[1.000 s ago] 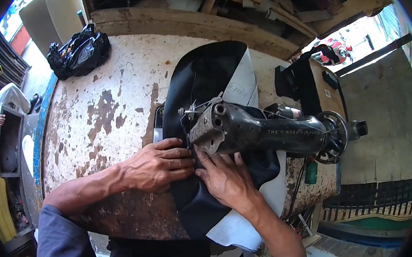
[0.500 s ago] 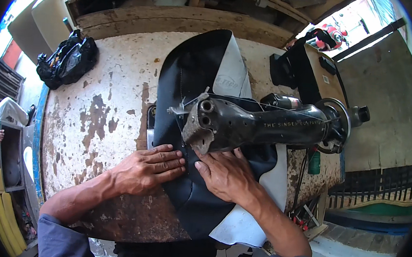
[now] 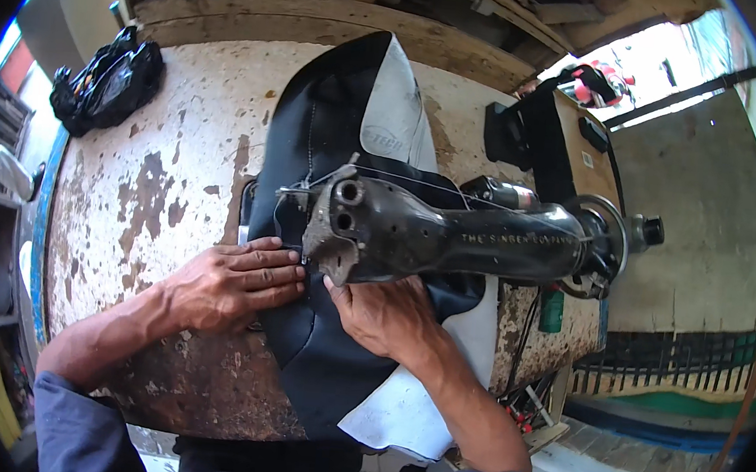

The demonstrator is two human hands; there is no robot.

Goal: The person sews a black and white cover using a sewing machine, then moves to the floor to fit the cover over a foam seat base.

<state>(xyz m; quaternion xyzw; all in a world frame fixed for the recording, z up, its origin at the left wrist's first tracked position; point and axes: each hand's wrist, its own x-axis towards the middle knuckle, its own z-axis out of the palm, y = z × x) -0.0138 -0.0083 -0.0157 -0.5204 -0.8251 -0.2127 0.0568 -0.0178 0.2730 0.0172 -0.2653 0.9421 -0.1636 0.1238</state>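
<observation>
Blk sheet (image 3: 327, 124) runs top-to-btm thru frame ctr; L hand (image 3: 232, 284) flat on its L edge, gripping nil, R hand (image 3: 378, 315) partly behind machine head (image 3: 388, 226), grip can't tell.

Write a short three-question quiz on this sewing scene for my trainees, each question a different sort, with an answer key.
1. Multiple choice: what do the fingers of the left hand touch?
A) the machine's handwheel
B) the black sheet
C) the green container

2. True or false: the sewing machine hides part of the right hand from the camera.

3. Short answer: what sits near the far left corner of the table?

Key:
1. B
2. True; its fingers are partly out of sight behind the machine.
3. A black plastic bag.
</observation>
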